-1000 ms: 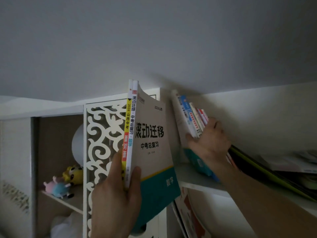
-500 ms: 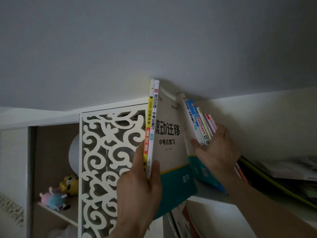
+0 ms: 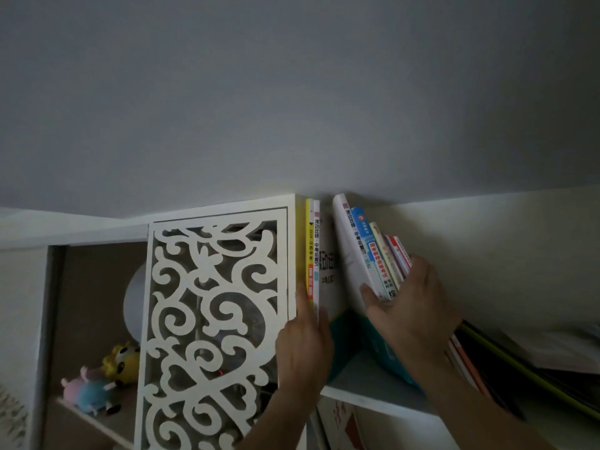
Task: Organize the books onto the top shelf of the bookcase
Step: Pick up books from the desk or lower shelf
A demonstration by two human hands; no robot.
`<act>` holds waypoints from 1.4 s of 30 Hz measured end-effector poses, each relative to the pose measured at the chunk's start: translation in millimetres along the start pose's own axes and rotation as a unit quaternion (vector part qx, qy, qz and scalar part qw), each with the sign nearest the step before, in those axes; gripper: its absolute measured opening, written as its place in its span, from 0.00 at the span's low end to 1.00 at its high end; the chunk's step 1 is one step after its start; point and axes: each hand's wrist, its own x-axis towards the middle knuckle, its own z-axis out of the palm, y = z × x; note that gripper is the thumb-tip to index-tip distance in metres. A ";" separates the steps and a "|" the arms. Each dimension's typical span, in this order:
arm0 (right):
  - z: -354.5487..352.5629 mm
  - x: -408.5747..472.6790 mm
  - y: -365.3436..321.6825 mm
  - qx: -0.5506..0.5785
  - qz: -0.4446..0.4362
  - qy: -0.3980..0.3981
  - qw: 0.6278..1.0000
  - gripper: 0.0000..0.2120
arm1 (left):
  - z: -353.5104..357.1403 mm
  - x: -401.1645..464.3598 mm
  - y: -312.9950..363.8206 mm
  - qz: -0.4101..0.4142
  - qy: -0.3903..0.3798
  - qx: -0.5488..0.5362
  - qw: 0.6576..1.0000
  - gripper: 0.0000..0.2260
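Observation:
Two thin workbooks (image 3: 313, 251), one with a yellow spine and one with a white spine, stand upright at the left end of the top shelf (image 3: 367, 383), against the white side panel. My left hand (image 3: 303, 345) grips their lower spines. To the right, a row of leaning books (image 3: 373, 254) tilts to the left; my right hand (image 3: 410, 306) presses flat against their spines and holds them back. A gap stays between the two groups. The lower parts of the leaning books are hidden behind my right hand.
A white carved lattice panel (image 3: 214, 319) fronts the compartment to the left. Plush toys (image 3: 104, 381) sit on a lower left shelf. Flat dark books and papers (image 3: 519, 368) lie on the shelf at the right. More books (image 3: 341, 423) stand under the shelf.
My left hand has moved the two workbooks right and up into the shelf, upright against the side panel. My right hand keeps holding the leaning row.

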 end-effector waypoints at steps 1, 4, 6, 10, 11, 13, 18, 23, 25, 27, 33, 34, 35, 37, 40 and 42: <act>0.4 -1.5 -1.1 0.000 0.002 0.001 1.000 0.40 | 4.8 2.6 0.6 0.001 -0.010 -0.001 1.000 0.26; 1.8 -8.4 -9.3 0.001 0.001 0.014 1.000 0.40 | 18.9 8.9 6.3 -0.011 -0.040 -0.043 0.998 0.28; 6.5 -12.9 -19.6 -0.010 -0.004 0.030 1.000 0.41 | 23.4 10.5 15.8 -0.032 -0.056 -0.096 0.993 0.28; 18.6 -19.7 -35.4 -0.027 -0.007 0.000 1.000 0.43 | 15.0 10.3 21.3 -0.057 -0.081 -0.199 0.975 0.28; 18.3 -19.9 -36.3 -0.034 -0.007 -0.009 0.999 0.44 | 9.7 11.1 18.6 -0.049 -0.089 -0.197 0.975 0.29; 13.5 -18.6 -38.1 -0.039 -0.015 -0.028 0.999 0.46 | -0.9 11.9 6.9 -0.018 -0.125 -0.175 0.976 0.35; -13.6 -6.4 -22.8 0.084 -0.042 -0.212 0.973 0.57 | -23.4 5.2 -17.1 0.045 -0.141 -0.108 0.983 0.27; -46.4 -13.4 24.0 -0.050 -0.192 -0.186 0.962 0.51 | -33.2 -20.3 -20.7 0.180 -0.020 -0.035 0.983 0.25; -54.0 -28.1 41.6 -0.104 -0.202 -0.122 0.966 0.48 | -29.7 -27.9 -12.0 0.271 0.007 0.020 0.962 0.28; -51.1 -46.0 55.5 -0.142 -0.191 -0.087 0.967 0.46 | -20.5 -30.0 -3.0 0.313 -0.016 0.084 0.946 0.29; -38.7 -58.4 66.4 -0.170 -0.188 -0.093 0.963 0.44 | 15.2 -29.6 -6.5 0.295 -0.045 0.142 0.944 0.29; -37.5 -57.8 66.3 -0.180 -0.187 -0.094 0.961 0.44 | 17.5 -28.8 -7.5 0.295 -0.045 0.140 0.944 0.29; -36.9 -57.2 65.9 -0.183 -0.186 -0.095 0.961 0.44 | 18.6 -28.0 -7.8 0.294 -0.045 0.140 0.944 0.29; -38.9 -57.2 65.3 -0.166 -0.185 -0.107 0.963 0.44 | 17.5 -28.9 -6.8 0.295 -0.047 0.147 0.943 0.29; -53.0 -54.4 70.2 -0.102 -0.188 -0.149 0.965 0.45 | 9.2 -34.7 3.9 0.293 -0.045 0.146 0.944 0.30; -71.9 -54.1 81.4 -0.078 -0.187 -0.169 0.965 0.43 | 2.9 -42.3 14.5 0.274 -0.048 0.128 0.952 0.31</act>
